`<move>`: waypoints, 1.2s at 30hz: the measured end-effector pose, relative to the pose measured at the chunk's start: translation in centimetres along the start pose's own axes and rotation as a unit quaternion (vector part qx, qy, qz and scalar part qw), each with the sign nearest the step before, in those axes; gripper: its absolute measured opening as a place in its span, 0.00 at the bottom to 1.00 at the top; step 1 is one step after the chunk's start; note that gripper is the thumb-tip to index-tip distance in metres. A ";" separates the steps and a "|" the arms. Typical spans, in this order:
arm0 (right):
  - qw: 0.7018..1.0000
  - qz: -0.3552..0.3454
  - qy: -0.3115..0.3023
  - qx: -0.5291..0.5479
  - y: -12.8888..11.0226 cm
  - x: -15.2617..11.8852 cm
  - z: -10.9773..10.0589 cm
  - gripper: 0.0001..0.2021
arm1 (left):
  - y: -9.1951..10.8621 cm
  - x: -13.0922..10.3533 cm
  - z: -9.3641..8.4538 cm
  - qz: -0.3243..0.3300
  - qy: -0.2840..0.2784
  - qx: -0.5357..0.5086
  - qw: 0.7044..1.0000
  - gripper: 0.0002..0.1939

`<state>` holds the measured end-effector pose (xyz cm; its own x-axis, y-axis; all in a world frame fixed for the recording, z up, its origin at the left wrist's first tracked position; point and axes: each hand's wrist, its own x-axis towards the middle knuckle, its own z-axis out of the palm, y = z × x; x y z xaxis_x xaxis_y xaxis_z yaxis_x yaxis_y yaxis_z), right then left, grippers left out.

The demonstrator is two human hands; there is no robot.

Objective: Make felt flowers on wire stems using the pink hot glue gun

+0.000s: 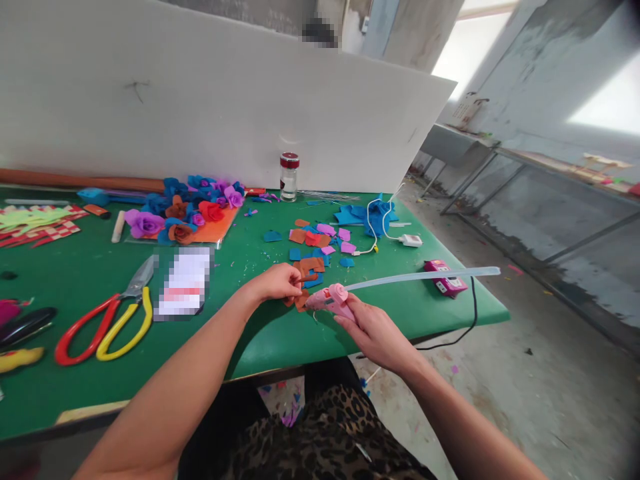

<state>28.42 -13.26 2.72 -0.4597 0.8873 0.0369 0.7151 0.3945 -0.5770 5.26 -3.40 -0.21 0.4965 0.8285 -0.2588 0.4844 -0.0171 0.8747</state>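
In the head view my right hand (375,331) is closed round a pink hot glue gun (333,301). A long, pale glue stick (425,277) sticks out of its back end toward the right. The nozzle points left, close to my left hand (283,283), whose fingers pinch a small brown paper piece (307,279). Most of that piece's near end is hidden by the fingers. Just beyond both hands lie several cut paper petals (313,239) in brown, blue, red and pink.
Finished paper flowers (183,212) lie at the back left. Nearer are large scissors (117,310) and a blurred white rectangle (184,283). A red-lidded jar (289,177), white cable (369,230) and purple box (445,279) stand around the green table (280,340). A white board (225,100) rises behind.
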 end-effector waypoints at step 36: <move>0.999 0.009 0.010 -0.038 0.6 -0.1 -0.9 0.16 | -0.2 0.1 -0.1 0.002 0.001 0.020 1.000 0.10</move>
<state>29.34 -12.88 3.08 -0.4366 0.8986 0.0433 0.7613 0.3947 -0.5144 5.18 -3.28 -0.35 0.4967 0.8300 -0.2536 0.5110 -0.0435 0.8585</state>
